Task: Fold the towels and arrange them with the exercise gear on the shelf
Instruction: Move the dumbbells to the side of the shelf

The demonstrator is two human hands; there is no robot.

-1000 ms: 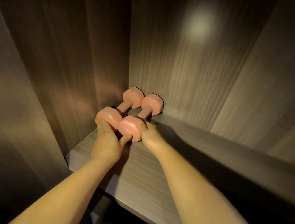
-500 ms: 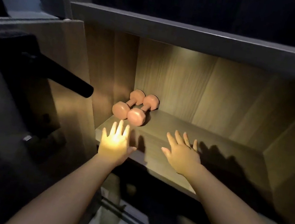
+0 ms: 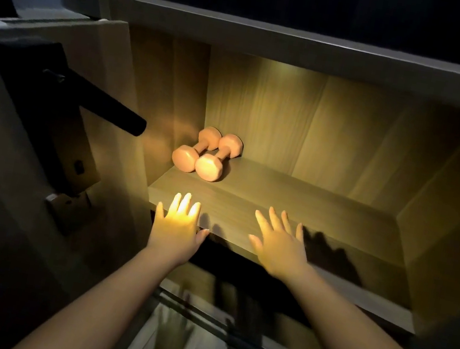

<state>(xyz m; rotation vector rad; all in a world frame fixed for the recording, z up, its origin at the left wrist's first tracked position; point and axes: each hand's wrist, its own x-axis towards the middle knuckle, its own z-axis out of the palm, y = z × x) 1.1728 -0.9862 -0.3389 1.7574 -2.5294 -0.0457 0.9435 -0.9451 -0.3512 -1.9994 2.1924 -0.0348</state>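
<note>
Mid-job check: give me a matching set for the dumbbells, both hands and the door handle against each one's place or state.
1 dumbbells
2 left hand
3 right hand
4 door handle

A black, sticking out left of the shelf
B open, brightly lit
C side by side in the back left corner
D open, shadow cast to its right

Pairs: 1-C, 2-B, 3-D, 4-A

Head view, downward, near shelf (image 3: pixel 294 204)
</note>
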